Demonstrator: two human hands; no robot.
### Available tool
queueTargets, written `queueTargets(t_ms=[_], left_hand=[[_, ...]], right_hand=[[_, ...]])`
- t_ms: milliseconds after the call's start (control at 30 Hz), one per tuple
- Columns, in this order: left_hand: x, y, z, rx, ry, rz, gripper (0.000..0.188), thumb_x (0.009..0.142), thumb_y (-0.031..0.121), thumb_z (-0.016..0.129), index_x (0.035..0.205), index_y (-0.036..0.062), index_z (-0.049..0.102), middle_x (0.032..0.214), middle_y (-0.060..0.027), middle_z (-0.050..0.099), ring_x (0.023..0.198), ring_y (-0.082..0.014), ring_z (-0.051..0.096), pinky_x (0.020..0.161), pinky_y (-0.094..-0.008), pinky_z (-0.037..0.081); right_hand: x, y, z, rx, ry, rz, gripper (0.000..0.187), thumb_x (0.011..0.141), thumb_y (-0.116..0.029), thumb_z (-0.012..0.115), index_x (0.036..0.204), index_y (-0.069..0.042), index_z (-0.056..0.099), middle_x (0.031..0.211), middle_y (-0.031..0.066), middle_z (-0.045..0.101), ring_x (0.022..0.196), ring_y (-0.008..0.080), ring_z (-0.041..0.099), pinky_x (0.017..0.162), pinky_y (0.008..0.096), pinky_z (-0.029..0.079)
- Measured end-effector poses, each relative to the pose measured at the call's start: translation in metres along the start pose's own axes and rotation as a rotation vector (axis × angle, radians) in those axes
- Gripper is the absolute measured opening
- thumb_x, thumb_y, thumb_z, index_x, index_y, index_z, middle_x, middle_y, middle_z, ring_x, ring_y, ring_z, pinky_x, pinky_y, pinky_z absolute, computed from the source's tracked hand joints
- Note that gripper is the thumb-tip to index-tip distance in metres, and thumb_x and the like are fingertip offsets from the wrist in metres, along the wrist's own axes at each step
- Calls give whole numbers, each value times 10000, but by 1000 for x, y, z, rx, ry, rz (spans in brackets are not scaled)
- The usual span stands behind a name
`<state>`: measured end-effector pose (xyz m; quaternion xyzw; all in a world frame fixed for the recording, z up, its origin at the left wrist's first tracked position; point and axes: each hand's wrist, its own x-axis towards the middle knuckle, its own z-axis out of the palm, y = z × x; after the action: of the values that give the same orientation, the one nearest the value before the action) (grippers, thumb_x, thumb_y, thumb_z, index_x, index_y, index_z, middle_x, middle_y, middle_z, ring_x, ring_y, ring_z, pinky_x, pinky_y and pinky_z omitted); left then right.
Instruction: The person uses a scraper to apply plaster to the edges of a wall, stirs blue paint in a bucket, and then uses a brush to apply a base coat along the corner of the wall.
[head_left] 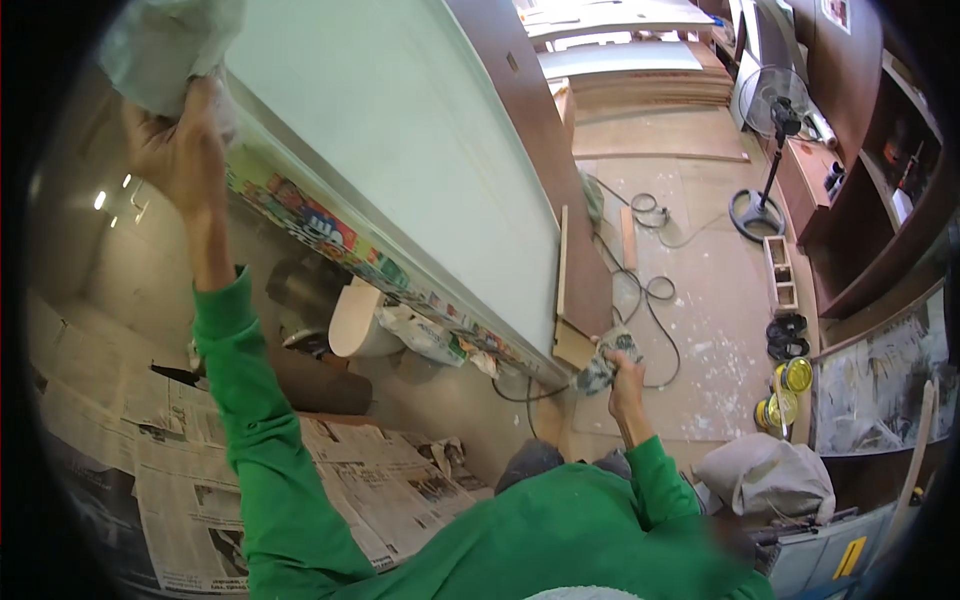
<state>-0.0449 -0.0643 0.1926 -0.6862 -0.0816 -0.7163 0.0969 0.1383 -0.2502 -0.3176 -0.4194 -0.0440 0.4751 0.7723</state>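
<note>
My left hand (185,150) is raised at the upper left, its fingers closed round a crumpled whitish cloth (170,50). That cloth is by the far end of a large pale panel (390,120); I cannot tell whether they touch. Down at the panel's near end, my right hand (628,388) grips a grey-green patterned rag (597,370). The rag is next to a small light wooden piece (572,345) at the panel's corner. Colourful printed paper (330,235) runs along the panel's left side.
Newspaper sheets (350,480) cover the floor at lower left, near a white toilet (358,318). A black cable (660,290) loops across the dust-spotted floor at right. Further right are a standing fan (775,105), yellow-lidded cans (795,376) and a grey sack (765,472). Boards (650,85) are stacked behind.
</note>
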Motion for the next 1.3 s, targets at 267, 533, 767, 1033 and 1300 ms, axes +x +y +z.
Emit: queueTargets(t_ms=[267, 533, 767, 1033, 1300], left_hand=[[-84, -9, 40, 42, 28, -573, 317, 738, 56, 652, 1028, -69, 625, 910, -107, 674, 824, -198, 632, 799, -334, 522], [-335, 11, 7, 242, -268, -659, 334, 727, 20, 667, 1036, -68, 575, 1522, -359, 162, 1416, -493, 190, 1135, -463, 254], [-460, 17, -20, 298, -469, -723, 314, 710, 7, 651, 1006, -65, 572, 1505, -366, 198, 1401, -516, 196, 1140, -541, 217], [-477, 2, -43, 99, -471, -760, 259, 736, 49, 639, 969, -59, 602, 1491, -350, 255, 1374, -514, 265, 1130, -545, 241], [-475, -4, -63, -21, -525, -786, 234, 731, 43, 651, 943, -49, 613, 1491, -320, 290, 1296, -476, 415, 1051, -472, 392]], right_hand=[[10, -43, 21, 113, -135, -48, 251, 849, -61, 581, 1074, 50, 583, 941, 100, 677, 876, 225, 692, 702, 318, 559], [29, -106, 106, -318, -124, -347, 199, 859, -92, 691, 1009, 28, 638, 896, 67, 685, 753, 122, 646, 662, 246, 519], [-11, -151, 291, -286, -583, -572, 215, 870, -174, 704, 964, 11, 649, 838, 69, 695, 695, 104, 634, 645, 247, 516], [-11, -98, 405, -547, -372, -1212, 249, 813, -204, 739, 864, -10, 592, 738, 174, 652, 598, 259, 632, 576, 365, 494], [-7, -119, 474, -401, -267, -1633, 238, 816, -176, 707, 915, 3, 586, 692, 170, 622, 619, 314, 637, 571, 387, 498]])
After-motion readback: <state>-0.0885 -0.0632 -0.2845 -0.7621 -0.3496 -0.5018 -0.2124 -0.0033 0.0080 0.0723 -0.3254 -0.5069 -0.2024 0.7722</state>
